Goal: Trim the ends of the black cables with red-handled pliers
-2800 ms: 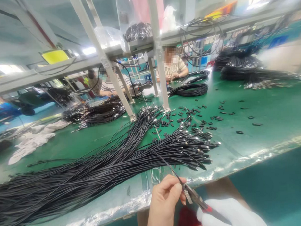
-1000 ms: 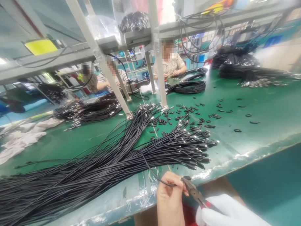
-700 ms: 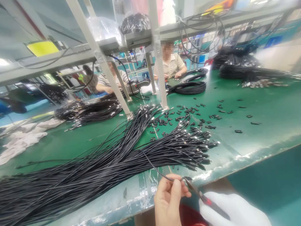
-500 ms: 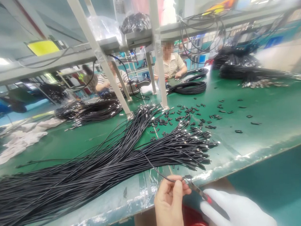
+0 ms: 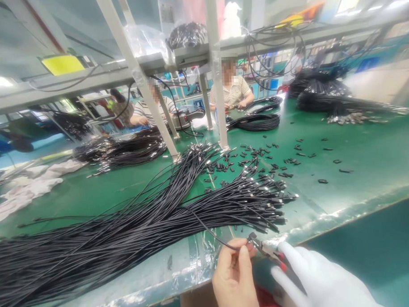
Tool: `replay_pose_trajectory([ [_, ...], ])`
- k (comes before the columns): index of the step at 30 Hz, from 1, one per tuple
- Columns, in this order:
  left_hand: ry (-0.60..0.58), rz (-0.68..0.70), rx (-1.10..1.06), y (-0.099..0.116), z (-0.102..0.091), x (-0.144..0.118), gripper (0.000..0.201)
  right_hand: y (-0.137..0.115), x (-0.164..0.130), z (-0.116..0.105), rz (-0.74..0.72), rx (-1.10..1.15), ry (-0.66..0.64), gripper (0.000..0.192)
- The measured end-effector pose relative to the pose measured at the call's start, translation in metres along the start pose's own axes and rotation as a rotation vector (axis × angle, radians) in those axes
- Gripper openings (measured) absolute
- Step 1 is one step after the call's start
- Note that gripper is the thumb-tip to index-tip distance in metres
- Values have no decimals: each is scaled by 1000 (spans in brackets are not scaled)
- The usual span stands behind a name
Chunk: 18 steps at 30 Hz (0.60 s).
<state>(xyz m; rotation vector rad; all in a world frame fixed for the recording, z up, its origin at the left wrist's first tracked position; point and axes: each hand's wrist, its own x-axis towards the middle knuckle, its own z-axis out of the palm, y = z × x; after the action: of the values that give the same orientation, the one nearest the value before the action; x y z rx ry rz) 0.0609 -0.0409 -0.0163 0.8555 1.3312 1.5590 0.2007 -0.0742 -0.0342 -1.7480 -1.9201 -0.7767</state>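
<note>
A: What do the left fingers have?

B: The bare left hand (image 5: 235, 275) pinches a black cable (image 5: 210, 233) between thumb and fingers, near its end — a small black connector (image 5: 252, 237) sits just past the fingertips.

A: And the right?

B: The white-gloved right hand (image 5: 318, 277) is wrapped around red-and-black-handled pliers (image 5: 268, 250), their nose up by the connector. Whether the jaws bite it, I can't tell.

A: What lies about?

B: A big cable bundle (image 5: 140, 232) stretches beyond and left of the bare fingers; farther off, small black plastic pieces (image 5: 287, 174) are strewn over the green tabletop (image 5: 368, 143).
</note>
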Motion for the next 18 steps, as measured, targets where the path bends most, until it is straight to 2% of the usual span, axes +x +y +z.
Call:
replay_pose_trajectory([
  [5, -2, 77, 21, -9, -1, 0, 36, -10, 1, 0, 30, -88, 22, 44],
  [11, 0, 120, 43, -12, -3, 0, 31, -8, 1, 12, -63, -171, -25, 41],
  [14, 20, 152, 74, -14, -5, 1, 25, -7, 3, 11, -118, -190, -13, 44],
  [18, 66, 224, 109, -23, -4, 2, 19, -8, 5, 9, -115, -225, 18, 48],
])
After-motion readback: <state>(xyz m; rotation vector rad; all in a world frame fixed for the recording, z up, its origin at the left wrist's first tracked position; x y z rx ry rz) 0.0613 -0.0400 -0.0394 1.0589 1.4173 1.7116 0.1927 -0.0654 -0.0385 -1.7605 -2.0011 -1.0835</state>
